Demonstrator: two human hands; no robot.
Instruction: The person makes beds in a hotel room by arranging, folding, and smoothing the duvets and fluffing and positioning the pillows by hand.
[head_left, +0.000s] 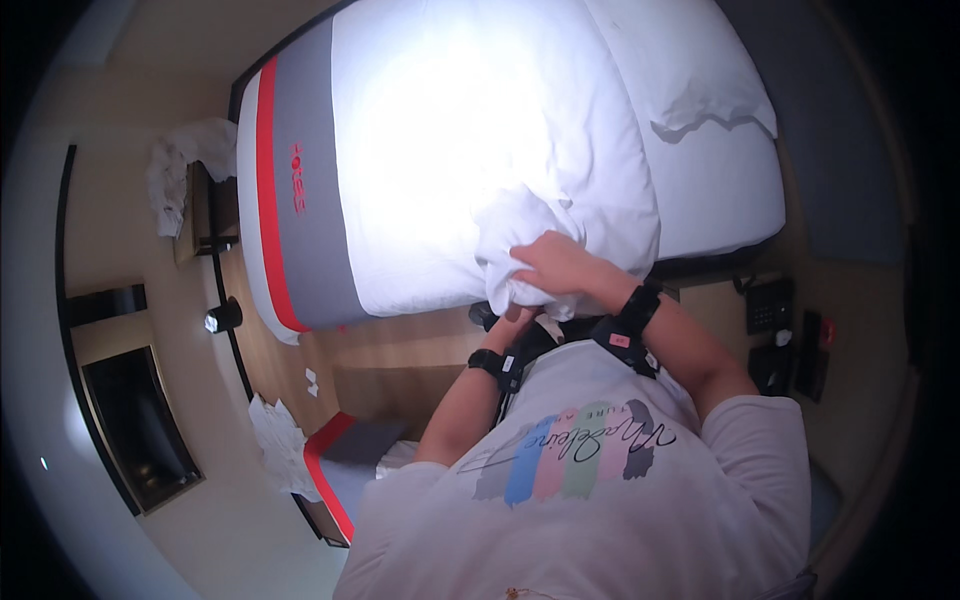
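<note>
A bed covered by a white duvet (427, 180) stands before me. My right hand (559, 262) grips a bunched fold of white fabric (510, 225) at the duvet's near edge, its fingers curled into the cloth. Just below, my left hand (520, 316) is at the underside of that bunched fabric. The cloth and my own wrist hide most of its fingers, so its hold does not show. Creases run from the bunched part toward the pillow end.
A white pillow (682, 67) lies at the bed's right end. Across the other end runs a grey and red bed runner (315, 172) bearing writing. A second bed's runner (360, 450) shows at lower left. A telephone (769, 306) sits at right. Small white scraps (311, 382) lie on the wooden floor.
</note>
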